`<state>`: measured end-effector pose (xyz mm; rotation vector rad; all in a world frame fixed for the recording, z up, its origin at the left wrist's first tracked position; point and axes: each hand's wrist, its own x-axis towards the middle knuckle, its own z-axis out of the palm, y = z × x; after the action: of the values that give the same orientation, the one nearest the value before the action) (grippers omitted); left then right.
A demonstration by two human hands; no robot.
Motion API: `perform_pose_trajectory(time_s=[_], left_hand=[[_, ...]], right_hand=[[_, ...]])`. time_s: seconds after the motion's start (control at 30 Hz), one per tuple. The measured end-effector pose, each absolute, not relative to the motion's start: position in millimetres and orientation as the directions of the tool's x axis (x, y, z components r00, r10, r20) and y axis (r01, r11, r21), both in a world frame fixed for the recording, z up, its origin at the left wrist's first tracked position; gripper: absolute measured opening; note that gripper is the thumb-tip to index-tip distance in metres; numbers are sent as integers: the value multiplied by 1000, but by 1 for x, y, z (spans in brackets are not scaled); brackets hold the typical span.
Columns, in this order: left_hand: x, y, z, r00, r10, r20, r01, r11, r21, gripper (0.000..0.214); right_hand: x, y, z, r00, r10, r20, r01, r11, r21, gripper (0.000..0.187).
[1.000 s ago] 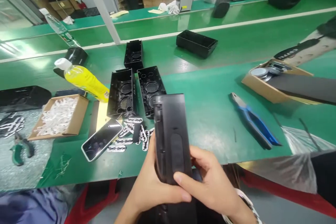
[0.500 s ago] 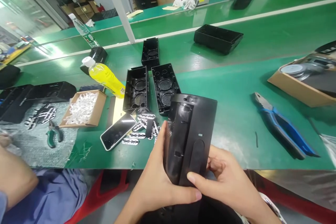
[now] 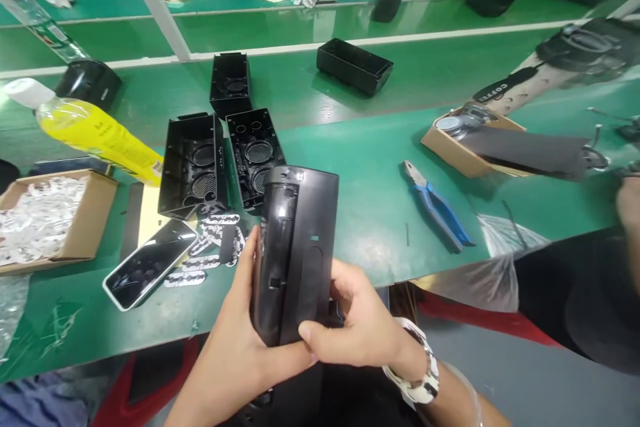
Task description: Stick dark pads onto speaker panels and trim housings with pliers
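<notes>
Both of my hands grip a black plastic speaker housing [image 3: 297, 240], held upright over the near edge of the green bench [image 3: 380, 173]. My left hand [image 3: 240, 347] wraps its left side and bottom. My right hand [image 3: 357, 327], with a white watch at the wrist, closes on its lower right, thumb across the front. Just beyond it lie two open black housing shells [image 3: 193, 163] with round grilles, a third shell [image 3: 229, 83] behind them, and several black-and-white patterned strips [image 3: 210, 247].
A phone [image 3: 150, 263] lies face up at the left, beside a yellow bottle [image 3: 90, 133] and a cardboard box of white parts [image 3: 45, 220]. Blue-handled pliers [image 3: 437, 207] lie at the right. Another person's arm [image 3: 530, 83] reaches over a box [image 3: 450, 147]. A black tray [image 3: 353, 65] sits farther back.
The view has swung to the right and down. The housing has turned slightly in my hands, which keep their grip; the other person's arm is in sight again at the right.
</notes>
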<state>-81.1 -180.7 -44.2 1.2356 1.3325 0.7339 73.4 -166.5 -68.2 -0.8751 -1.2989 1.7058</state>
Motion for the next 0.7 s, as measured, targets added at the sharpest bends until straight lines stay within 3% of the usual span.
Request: perform_pose_trajectory(time_s=[0.13, 0.23, 0.37, 0.57, 0.7], left_hand=[[-80, -182, -42, 139, 958, -251, 355, 188, 916, 110], [-82, -184, -42, 147, 961, -233, 438, 148, 887, 111], [-86, -185, -45, 93, 981, -171, 602, 81, 794, 114], [-82, -183, -50, 75, 991, -110, 664, 33, 747, 114], [-81, -181, -51, 79, 993, -83, 723, 1, 690, 114]], right_hand=[[69, -170, -57, -388, 906, -168, -193, -258, -947, 17], [70, -171, -55, -398, 900, -178, -267, -299, -916, 15], [75, -169, -64, -468, 866, -178, -249, -322, -913, 16], [69, -171, -71, -257, 958, -125, -334, -210, -919, 35], [67, -172, -70, -202, 961, -186, -410, -256, -875, 39]])
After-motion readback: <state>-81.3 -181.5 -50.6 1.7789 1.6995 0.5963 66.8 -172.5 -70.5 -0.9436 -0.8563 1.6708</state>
